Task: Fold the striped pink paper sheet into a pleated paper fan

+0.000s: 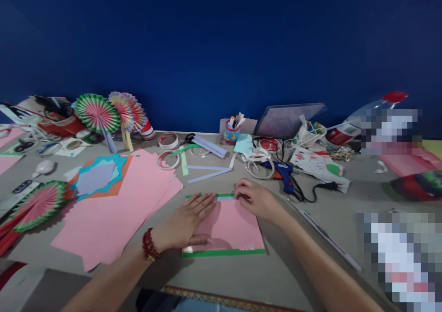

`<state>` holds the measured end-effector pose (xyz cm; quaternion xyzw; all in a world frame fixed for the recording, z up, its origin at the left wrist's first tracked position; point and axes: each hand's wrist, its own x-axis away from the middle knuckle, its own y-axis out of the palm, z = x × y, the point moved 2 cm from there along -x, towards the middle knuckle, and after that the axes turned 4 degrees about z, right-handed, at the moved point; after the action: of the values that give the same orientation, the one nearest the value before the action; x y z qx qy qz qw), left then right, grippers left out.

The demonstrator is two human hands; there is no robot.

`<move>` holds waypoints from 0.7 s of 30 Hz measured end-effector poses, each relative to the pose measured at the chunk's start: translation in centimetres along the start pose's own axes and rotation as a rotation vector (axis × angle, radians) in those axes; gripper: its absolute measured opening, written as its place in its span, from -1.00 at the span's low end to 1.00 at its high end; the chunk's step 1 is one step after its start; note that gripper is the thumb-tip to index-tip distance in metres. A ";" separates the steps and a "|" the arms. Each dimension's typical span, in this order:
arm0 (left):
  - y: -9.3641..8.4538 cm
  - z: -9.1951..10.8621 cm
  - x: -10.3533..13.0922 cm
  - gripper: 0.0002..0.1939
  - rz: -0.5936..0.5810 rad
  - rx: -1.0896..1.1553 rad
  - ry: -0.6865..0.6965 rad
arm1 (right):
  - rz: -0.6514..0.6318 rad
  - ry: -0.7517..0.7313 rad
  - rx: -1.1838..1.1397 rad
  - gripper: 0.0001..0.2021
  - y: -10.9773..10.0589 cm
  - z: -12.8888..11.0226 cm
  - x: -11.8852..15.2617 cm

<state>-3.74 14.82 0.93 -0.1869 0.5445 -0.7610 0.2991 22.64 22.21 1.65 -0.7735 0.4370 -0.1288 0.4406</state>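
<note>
A pink sheet [235, 226] with green strips along its far and near edges lies flat on the grey table, and a pale lilac strip shows beside the far green one. My left hand [188, 220], with a red bead bracelet at the wrist, rests flat on the sheet's left part with its fingers spread. At the sheet's far right corner, my right hand [253, 199] has its fingers curled together on the edge; whatever they pinch is hidden.
Large pink sheets [113, 215] and folded paper fans [97, 114] lie or stand to the left. Tape rolls [168, 140], a pen cup [231, 131] and a blue glue gun [286, 176] are beyond the hands. A cutter [328, 238] lies right.
</note>
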 end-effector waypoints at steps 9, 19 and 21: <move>-2.1 -2.8 -0.8 -0.72 0.473 0.170 -0.313 | 0.019 -0.005 0.082 -0.79 0.4 -0.3 0.0; -3.1 -6.4 -4.5 -0.88 0.267 -0.146 -0.504 | 0.215 0.008 -0.022 -0.82 0.1 0.5 0.1; -3.1 -6.3 -5.1 -0.93 0.246 -0.147 -0.511 | 0.369 0.053 -0.025 -0.84 -0.5 0.6 0.2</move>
<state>-4.56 23.41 1.88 -0.3263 0.5239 -0.6057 0.5022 23.41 22.55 1.66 -0.6821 0.5844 -0.0608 0.4354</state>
